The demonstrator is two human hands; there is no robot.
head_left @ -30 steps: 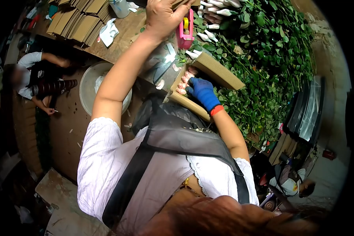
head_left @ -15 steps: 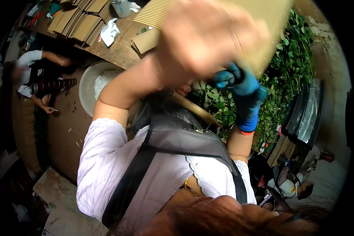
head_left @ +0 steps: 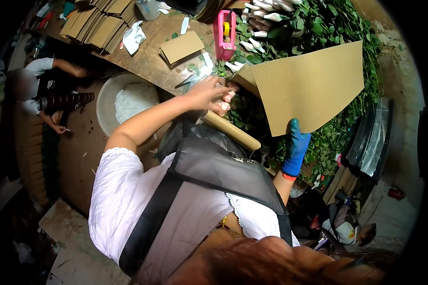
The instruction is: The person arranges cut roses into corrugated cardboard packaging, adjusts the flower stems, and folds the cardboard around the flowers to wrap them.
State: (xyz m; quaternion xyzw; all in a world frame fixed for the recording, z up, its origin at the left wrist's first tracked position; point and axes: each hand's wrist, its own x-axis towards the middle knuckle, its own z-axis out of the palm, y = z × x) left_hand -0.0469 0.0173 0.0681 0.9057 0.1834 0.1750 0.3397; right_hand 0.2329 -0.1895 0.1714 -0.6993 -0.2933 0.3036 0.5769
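Observation:
My right hand [head_left: 298, 147], in a blue and teal glove, grips the lower edge of a tan corrugated cardboard sheet [head_left: 314, 85], thumb on top and fingers hidden beneath. The sheet is bent and lies over green leafy stems [head_left: 356, 61]. My bare left hand [head_left: 207, 95] is at the table edge, fingers apart and curved beside pale pink flower heads [head_left: 226, 102]; whether they touch is unclear. Just below the flowers, a rolled or folded corrugated piece [head_left: 235, 133] lies close to my apron [head_left: 218, 164].
Scissors [head_left: 195, 78] and small cardboard pieces [head_left: 180, 47] lie on the wooden table [head_left: 147, 59]. Behind are a pink tape dispenser [head_left: 224, 35] and several white-wrapped buds [head_left: 266, 14]. A white tub [head_left: 102, 107] stands on the left floor; a seated person [head_left: 35, 92] is beyond it.
My left hand has come down and toward me, from in front of the cardboard to the flower heads. The sheet has lowered and spread to the right; my gloved hand now holds its near edge.

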